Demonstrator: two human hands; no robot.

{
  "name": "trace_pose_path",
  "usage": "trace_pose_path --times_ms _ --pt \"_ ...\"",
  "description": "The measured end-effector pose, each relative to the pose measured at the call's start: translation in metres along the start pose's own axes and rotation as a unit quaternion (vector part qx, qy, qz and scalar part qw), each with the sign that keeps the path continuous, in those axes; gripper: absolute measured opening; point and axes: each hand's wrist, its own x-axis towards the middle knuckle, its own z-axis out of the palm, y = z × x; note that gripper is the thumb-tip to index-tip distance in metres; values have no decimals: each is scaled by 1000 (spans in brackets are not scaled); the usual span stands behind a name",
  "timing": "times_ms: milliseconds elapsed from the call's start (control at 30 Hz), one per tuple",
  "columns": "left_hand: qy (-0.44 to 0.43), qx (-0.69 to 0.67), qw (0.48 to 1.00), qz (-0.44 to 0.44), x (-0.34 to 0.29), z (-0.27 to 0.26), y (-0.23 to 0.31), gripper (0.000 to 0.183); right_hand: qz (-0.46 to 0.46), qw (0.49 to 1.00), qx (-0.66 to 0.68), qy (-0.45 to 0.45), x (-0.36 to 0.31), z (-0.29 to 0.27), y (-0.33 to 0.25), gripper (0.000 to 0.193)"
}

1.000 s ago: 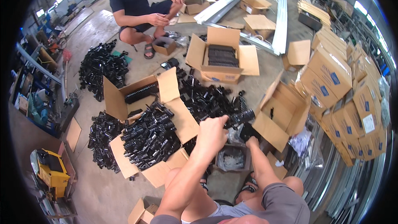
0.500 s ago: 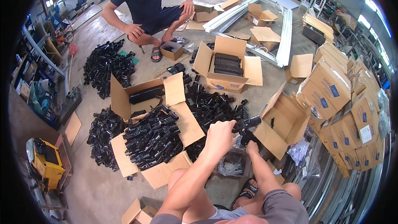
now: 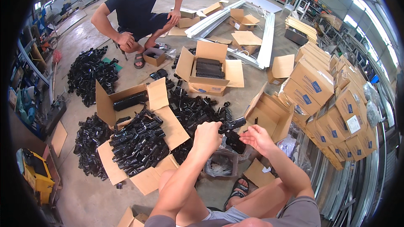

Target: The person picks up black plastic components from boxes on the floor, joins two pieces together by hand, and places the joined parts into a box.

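Note:
My left hand point(image 3: 208, 136) grips a short black elongated part point(image 3: 234, 124) with a glossy surface, held up with its end pointing right. My right hand point(image 3: 257, 139) is just beside it, thumb and fingertips drawn together toward the part. Whatever lies between those fingertips is too small to make out. Below my hands are dark pieces point(image 3: 235, 141) and an open container with a clear plastic lining point(image 3: 220, 164). A heap of similar black parts point(image 3: 141, 141) covers the flaps of an open carton point(image 3: 102, 105) to my left.
Further heaps of black parts point(image 3: 92, 75) lie on the floor. One open carton point(image 3: 210, 85) holds neatly stacked parts; another open carton point(image 3: 269, 111) stands right. A person point(image 3: 134, 12) squats opposite. Closed cartons point(image 3: 309, 86) are stacked at right beside metal profiles point(image 3: 328, 193).
My right hand has risen from the dark pieces and come up beside the held part. My left hand keeps its grip. The whole view has shifted, moving the scene leftward.

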Motion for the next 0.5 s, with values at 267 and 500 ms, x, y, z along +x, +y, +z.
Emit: trace_pose_path --times_ms 267,500 --pt "-7 13 1000 21 -11 6 9 40 -152 976 139 -69 -35 -12 -12 8" --pt "-5 63 998 23 -16 11 14 40 -99 983 92 -122 -59 -1 -10 39"
